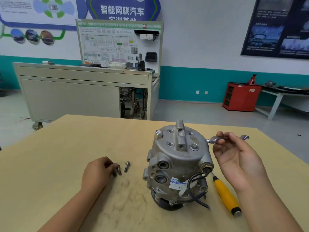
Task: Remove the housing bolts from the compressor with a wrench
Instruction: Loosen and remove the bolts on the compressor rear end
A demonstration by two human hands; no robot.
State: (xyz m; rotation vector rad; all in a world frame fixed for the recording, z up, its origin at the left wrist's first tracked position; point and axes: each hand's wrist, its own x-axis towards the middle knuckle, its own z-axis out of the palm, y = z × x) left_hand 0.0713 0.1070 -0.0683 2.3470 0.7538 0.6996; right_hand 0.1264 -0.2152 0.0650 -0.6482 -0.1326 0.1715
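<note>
A grey metal compressor (177, 163) stands upright on the wooden table (66, 148), pulley end down. One housing bolt (194, 147) sits in its top face, and three other bolt holes there are bare. To the right of the compressor, my right hand (234, 158) is raised palm up and pinches a small open-end wrench (217, 139) between its fingertips. Left of the compressor, my left hand (98, 171) rests on the table, its fingertips holding a loose bolt (119, 169). Another removed bolt (127, 166) lies just right of it.
A yellow-handled screwdriver (225, 195) lies on the table to the right of the compressor, under my right wrist. Black wires hang from the compressor's front. Beyond the table stand a grey training bench (75, 91) and a red cabinet (240, 97).
</note>
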